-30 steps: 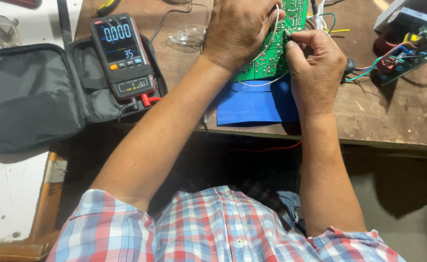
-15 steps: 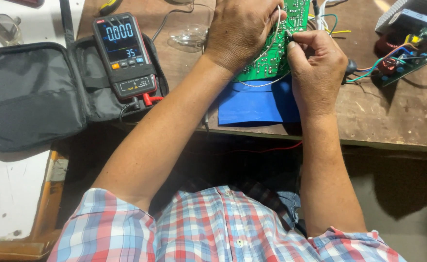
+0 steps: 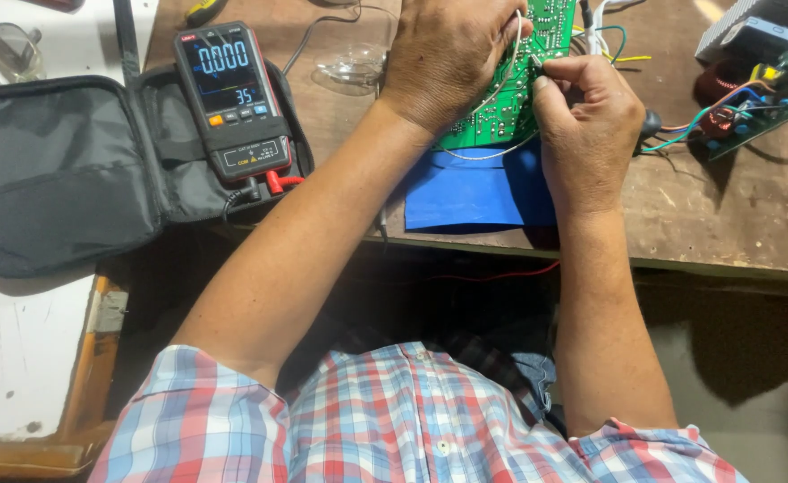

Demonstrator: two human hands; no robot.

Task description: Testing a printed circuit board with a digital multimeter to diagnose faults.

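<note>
A green circuit board (image 3: 508, 109) lies on a blue sheet (image 3: 470, 192) on the brown wooden bench. My left hand (image 3: 452, 55) is closed over the board's left part, and a thin white wire (image 3: 512, 49) runs across its fingers. Just to its right, my right hand (image 3: 588, 116) pinches a thin metal probe tip (image 3: 535, 61) against the board. A dark handheld multimeter (image 3: 231, 97) with a lit screen rests at the left on an open black zip case (image 3: 54, 170). Red and black leads are plugged into its lower end.
A second board (image 3: 741, 94) with a coil, a metal heat sink and coloured wires sits at the far right. A clear glass piece (image 3: 351, 63) lies behind my left forearm. A white surface (image 3: 18, 349) is at the left. The bench edge (image 3: 680, 264) runs below my hands.
Both hands stay on the green board in almost the same place. The view has shifted very slightly.
</note>
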